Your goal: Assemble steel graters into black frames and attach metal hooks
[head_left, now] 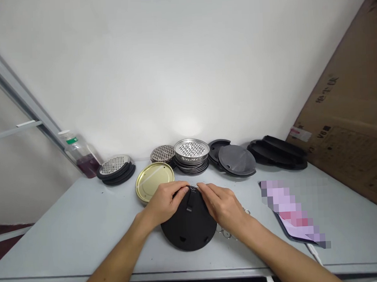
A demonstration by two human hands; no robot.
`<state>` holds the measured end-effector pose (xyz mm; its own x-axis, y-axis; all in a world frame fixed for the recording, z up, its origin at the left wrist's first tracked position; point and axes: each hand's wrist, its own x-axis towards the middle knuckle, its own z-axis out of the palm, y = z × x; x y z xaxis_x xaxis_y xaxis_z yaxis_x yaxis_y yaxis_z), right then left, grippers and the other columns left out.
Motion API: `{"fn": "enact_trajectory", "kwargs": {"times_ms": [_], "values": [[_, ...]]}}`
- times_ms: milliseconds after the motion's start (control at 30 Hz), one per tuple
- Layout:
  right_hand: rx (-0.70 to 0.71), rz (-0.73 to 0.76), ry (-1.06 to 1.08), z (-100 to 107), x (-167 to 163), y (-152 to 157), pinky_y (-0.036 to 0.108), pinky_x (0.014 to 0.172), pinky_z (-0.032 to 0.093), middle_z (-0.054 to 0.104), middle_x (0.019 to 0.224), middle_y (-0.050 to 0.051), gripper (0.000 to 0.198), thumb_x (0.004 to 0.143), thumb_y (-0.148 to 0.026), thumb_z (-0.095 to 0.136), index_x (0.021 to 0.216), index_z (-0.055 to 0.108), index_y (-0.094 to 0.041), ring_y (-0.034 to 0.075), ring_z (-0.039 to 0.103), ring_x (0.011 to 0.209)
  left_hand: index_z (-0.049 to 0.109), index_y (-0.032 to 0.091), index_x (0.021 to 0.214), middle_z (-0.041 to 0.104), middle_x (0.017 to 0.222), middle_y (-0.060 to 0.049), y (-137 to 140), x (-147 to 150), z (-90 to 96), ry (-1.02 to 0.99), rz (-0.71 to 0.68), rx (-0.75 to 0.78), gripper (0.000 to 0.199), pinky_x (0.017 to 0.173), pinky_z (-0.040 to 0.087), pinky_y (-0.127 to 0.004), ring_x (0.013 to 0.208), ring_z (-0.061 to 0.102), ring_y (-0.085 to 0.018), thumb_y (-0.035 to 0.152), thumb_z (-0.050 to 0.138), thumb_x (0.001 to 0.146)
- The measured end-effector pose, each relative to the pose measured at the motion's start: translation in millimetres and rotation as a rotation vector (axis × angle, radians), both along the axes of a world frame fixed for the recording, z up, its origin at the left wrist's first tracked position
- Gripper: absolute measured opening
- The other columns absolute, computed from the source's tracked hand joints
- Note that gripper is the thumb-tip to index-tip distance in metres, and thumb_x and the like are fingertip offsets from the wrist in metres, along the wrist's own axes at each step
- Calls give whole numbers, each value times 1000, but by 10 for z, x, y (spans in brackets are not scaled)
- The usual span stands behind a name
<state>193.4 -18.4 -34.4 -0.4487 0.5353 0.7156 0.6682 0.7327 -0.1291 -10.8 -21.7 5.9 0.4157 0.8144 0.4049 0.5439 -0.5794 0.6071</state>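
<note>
A round black plastic disc [188,229] lies at the front middle of the table, with a slot near its far edge and small notches near its front. My left hand [168,201] grips the far left edge, thumb and fingers closed together. Opposite it, my right hand [223,202] is closed on the far right edge. Between my fingertips shows a small shiny metal piece [193,188], perhaps a wire ring or clip. Several metal rings [226,233] lie partly hidden under my right wrist. A gold-coloured round lid [155,180] sits just beyond my left hand.
Along the wall stand a bottle of dark liquid [85,157], perforated discs [115,166], a stack of metal grater discs [192,151], black round parts [236,159] and black curved shells [277,153]. A phone [293,219] with a cable lies right, before a cardboard box [348,120].
</note>
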Motion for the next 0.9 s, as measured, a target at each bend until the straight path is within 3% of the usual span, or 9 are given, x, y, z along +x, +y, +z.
{"fn": "enact_trajectory", "kwargs": {"times_ms": [133, 233, 367, 433, 600, 900], "values": [[-224, 74, 223, 2, -23, 24, 36, 75, 55, 73, 101, 13, 35, 98, -20, 38, 124, 62, -18, 23, 70, 87, 68, 19, 105, 73, 99, -5, -4, 56, -57, -69, 89, 22, 25, 84, 50, -30, 91, 67, -19, 30, 46, 97], [-483, 153, 451, 88, -37, 50, 39, 90, 52, 71, 114, 8, 31, 97, -27, 44, 119, 66, -24, 23, 68, 102, 68, 19, 104, 73, 99, -5, -4, 87, -71, -112, 144, 21, 28, 84, 50, -31, 92, 67, -19, 32, 44, 98], [-798, 106, 777, 183, -28, 81, 34, 71, 54, 75, 89, 7, 27, 87, -43, 61, 92, 73, -20, 24, 70, 81, 68, 19, 103, 73, 97, -5, -26, 124, -70, -140, 159, -4, 29, 82, 49, -29, 90, 66, -19, 32, 43, 99], [-831, 84, 843, 184, -25, 92, 33, 67, 52, 75, 81, 7, 29, 82, -46, 67, 82, 73, -18, 23, 68, 75, 68, 19, 103, 72, 97, -5, -42, 154, -100, -152, 159, -22, 29, 82, 48, -29, 90, 66, -19, 32, 43, 99], [-758, 78, 872, 117, -38, 109, 35, 75, 52, 75, 83, 8, 27, 79, -44, 69, 75, 75, -18, 23, 67, 80, 67, 18, 101, 71, 92, -5, -62, 248, -268, -174, 240, -49, 30, 79, 48, -30, 85, 65, -19, 33, 41, 99], [-1057, 98, 962, 11, -19, 228, 30, 63, 49, 76, 77, 8, 32, 67, -47, 79, 74, 77, -16, 19, 65, 67, 66, 18, 99, 71, 89, -4, -53, 304, -385, -169, 261, -92, 28, 76, 47, -30, 81, 65, -19, 31, 41, 99]]}}
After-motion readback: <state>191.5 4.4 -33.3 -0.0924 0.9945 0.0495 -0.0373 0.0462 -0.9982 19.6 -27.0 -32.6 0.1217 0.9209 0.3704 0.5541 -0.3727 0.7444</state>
